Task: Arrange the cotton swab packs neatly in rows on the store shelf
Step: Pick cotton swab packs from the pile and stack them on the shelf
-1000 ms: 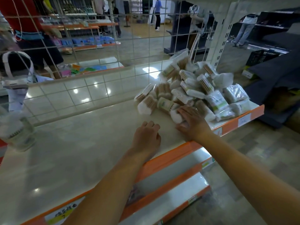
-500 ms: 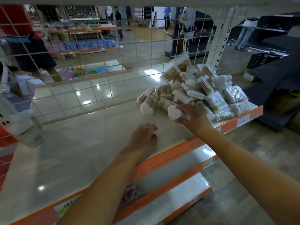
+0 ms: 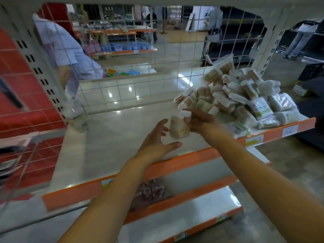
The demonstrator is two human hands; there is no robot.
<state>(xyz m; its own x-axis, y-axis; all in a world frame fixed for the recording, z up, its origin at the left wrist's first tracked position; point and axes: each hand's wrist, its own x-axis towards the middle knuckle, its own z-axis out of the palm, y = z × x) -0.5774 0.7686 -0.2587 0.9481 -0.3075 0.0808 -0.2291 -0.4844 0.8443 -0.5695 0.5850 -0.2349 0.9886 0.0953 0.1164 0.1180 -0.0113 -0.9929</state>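
Since a second ago the right hand (image 3: pixel 201 120) has lifted one cotton swab pack (image 3: pixel 179 127) clear of the heap (image 3: pixel 236 95) and carried it leftward, and the left hand (image 3: pixel 157 139) has risen off the shelf (image 3: pixel 112 137) to meet it. Right now the right grip is closed round the pack's upper end, fingers curled over the top, so the pack hangs roughly upright with its long axis near vertical, just above the shelf's front part. The left grip is spread wide, fingers above and thumb stretched out below, cupped beside the pack on its left and holding nothing; whether a fingertip already touches the wrapper I cannot tell through the blur. So the pack lies directly between the two hands, and the left one is the nearer to the bare part of the shelf. That open room runs leftward and back toward the wire grid (image 3: pixel 140 81); a plastic bottle (image 3: pixel 77 116) stands well apart at the far left by the perforated upright. The orange front edge (image 3: pixel 184 162) runs just below both wrists, so the first row is likely best started back by the grid and away from that lip
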